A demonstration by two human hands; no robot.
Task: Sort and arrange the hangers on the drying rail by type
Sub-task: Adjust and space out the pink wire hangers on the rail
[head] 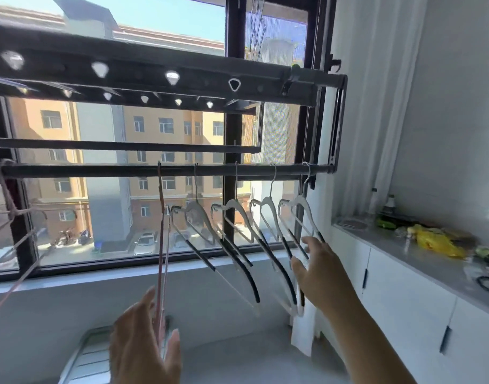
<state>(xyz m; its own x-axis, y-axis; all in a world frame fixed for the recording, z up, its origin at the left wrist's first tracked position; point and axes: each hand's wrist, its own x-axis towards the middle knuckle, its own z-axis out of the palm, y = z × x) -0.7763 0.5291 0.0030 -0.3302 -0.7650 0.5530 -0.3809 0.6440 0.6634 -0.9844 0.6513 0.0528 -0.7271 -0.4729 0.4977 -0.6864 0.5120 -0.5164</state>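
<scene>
A dark drying rail (pixel 99 171) runs across the window. Several white hangers with black grip sleeves (pixel 237 231) hang side by side on its right half. One pink hanger (pixel 161 239) hangs edge-on near the middle, and more pink hangers (pixel 7 217) hang at the far left. My left hand (pixel 145 345) is raised at the pink hanger's lower end, fingers straight, with the hanger between thumb and fingers. My right hand (pixel 318 270) is spread open, its fingertips at the sleeved arms of the two rightmost white hangers.
Above the rail sits a dark rack bar (pixel 154 76) with a row of holes. A grey counter (pixel 420 253) over white cabinets on the right carries a yellow bag (pixel 437 242) and clutter. A white curtain (pixel 376 106) hangs right of the window.
</scene>
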